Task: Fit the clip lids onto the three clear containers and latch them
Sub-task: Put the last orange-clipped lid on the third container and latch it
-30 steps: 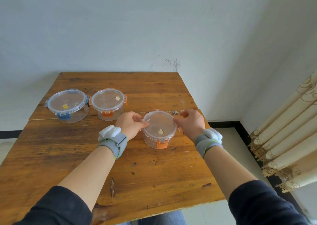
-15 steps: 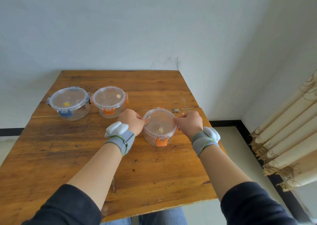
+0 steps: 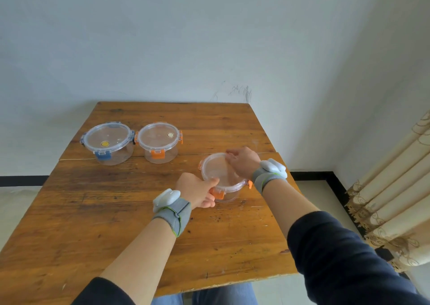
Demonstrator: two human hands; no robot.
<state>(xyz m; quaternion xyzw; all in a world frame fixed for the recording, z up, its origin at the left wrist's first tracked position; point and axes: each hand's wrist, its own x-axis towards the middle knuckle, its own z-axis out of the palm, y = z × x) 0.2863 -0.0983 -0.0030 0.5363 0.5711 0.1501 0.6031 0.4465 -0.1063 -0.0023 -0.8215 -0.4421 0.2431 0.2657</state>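
- Fingers: our left hand (image 3: 197,192) pinches near orange clip (image 3: 218,194); right hand (image 3: 243,164) fingertips press far rim of round clear orange-clipped container (image 3: 223,179), near right edge of wooden table (image 3: 116,211).
- Risk: uneven press tilts lid, clip won't catch.

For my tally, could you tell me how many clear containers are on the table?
3: blue-clipped container far left, orange-clipped container beside it, third container between both hands.
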